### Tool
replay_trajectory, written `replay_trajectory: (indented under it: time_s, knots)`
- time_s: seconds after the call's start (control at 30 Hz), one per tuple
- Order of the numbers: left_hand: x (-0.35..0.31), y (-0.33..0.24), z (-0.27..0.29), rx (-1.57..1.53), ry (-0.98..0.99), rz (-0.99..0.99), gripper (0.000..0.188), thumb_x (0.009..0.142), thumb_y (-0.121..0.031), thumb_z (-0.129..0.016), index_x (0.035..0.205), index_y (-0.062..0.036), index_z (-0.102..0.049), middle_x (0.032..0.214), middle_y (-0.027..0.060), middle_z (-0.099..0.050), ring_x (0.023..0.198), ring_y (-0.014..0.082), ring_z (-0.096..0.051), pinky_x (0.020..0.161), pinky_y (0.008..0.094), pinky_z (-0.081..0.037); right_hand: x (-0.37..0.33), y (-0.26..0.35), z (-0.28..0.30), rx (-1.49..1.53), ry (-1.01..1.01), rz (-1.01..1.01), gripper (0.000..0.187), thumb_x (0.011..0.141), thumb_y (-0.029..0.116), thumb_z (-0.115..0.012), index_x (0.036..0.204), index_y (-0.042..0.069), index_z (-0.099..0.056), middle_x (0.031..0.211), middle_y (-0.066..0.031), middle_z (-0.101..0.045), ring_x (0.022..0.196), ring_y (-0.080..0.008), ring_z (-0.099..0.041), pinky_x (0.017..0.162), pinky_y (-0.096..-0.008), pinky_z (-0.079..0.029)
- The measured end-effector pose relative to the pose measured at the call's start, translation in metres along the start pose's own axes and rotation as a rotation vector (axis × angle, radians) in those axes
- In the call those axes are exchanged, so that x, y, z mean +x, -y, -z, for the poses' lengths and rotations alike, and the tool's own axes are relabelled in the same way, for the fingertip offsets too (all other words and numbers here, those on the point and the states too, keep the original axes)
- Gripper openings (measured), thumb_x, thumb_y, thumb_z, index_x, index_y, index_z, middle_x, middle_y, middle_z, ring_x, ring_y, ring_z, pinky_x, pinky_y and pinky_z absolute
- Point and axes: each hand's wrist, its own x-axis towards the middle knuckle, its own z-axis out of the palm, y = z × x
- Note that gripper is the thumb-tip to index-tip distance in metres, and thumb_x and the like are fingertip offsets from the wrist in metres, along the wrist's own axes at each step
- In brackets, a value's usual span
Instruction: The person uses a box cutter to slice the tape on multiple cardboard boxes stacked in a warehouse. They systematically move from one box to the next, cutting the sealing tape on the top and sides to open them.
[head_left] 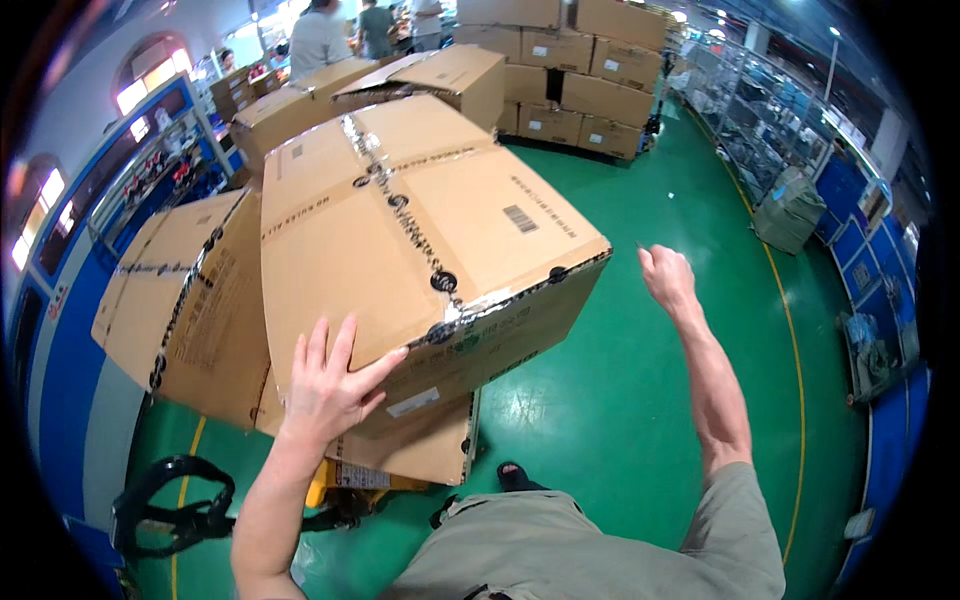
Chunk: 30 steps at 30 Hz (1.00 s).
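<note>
A large taped cardboard box (430,215) lies in front of me, on top of another carton (425,440). Dark printed tape runs along its top seam and edges. My left hand (330,385) rests with spread fingers on the near left corner of the upper box, the thumb stretched along its edge. To the right of the box, my right hand (667,275) is held in the air, closed and apart from the cardboard. A small dark tip pokes out of its fingers, too small to name.
Another taped carton (190,300) leans at the left. Below the boxes show a yellow pallet truck (375,475) and its black handle (175,510). Stacked cartons (580,90) stand farther back, near several people (375,28). Wire cages (760,110) and a wrapped sack (790,210) line the right side.
</note>
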Motion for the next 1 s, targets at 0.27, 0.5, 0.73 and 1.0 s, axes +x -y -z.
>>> replay_trajectory:
  time_s: [0.27,0.5,0.73,1.0]
  knots:
    - [-0.008,0.009,-0.004,0.003,0.047,0.050,0.073,0.060,-0.035,-0.083,0.127,-0.0463,-0.056,0.135,0.0167,-0.047,0.117,0.0431,-0.048,0.092,0.0598,-0.045,-0.110,0.138,0.022,0.488,0.316,0.514,0.035,0.091,0.038,-0.056,0.083,0.005,-0.063,0.077,-0.0179,-0.066,0.074,-0.0368,-0.066,0.064,-0.0458,-0.053]
    - [-0.005,0.006,-0.003,-0.011,0.013,0.056,0.073,0.060,-0.034,-0.083,0.127,-0.0463,-0.056,0.135,0.0167,-0.047,0.116,0.0432,-0.048,0.091,0.0605,-0.045,-0.126,0.186,0.015,0.402,0.301,0.619,0.028,0.091,0.026,-0.058,0.074,0.004,-0.056,0.067,-0.0152,-0.061,0.062,-0.0360,-0.061,0.055,-0.0452,-0.048]
    - [-0.006,0.006,-0.003,-0.029,0.010,0.056,0.072,0.060,-0.032,-0.083,0.126,-0.0461,-0.057,0.134,0.0165,-0.047,0.116,0.0435,-0.048,0.092,0.0606,-0.045,-0.119,0.183,0.019,0.349,0.240,0.633,0.032,0.091,0.029,-0.057,0.072,0.003,-0.056,0.068,-0.0164,-0.063,0.061,-0.0355,-0.063,0.053,-0.0463,-0.050]
    - [-0.002,0.005,-0.004,-0.027,-0.025,0.066,0.072,0.059,-0.028,-0.083,0.125,-0.0450,-0.058,0.132,0.0167,-0.049,0.115,0.0439,-0.049,0.092,0.0603,-0.044,-0.049,0.099,0.006,0.190,0.024,0.327,0.031,0.092,0.035,-0.054,0.082,0.007,-0.063,0.071,-0.0164,-0.066,0.069,-0.0353,-0.066,0.061,-0.0474,-0.052]
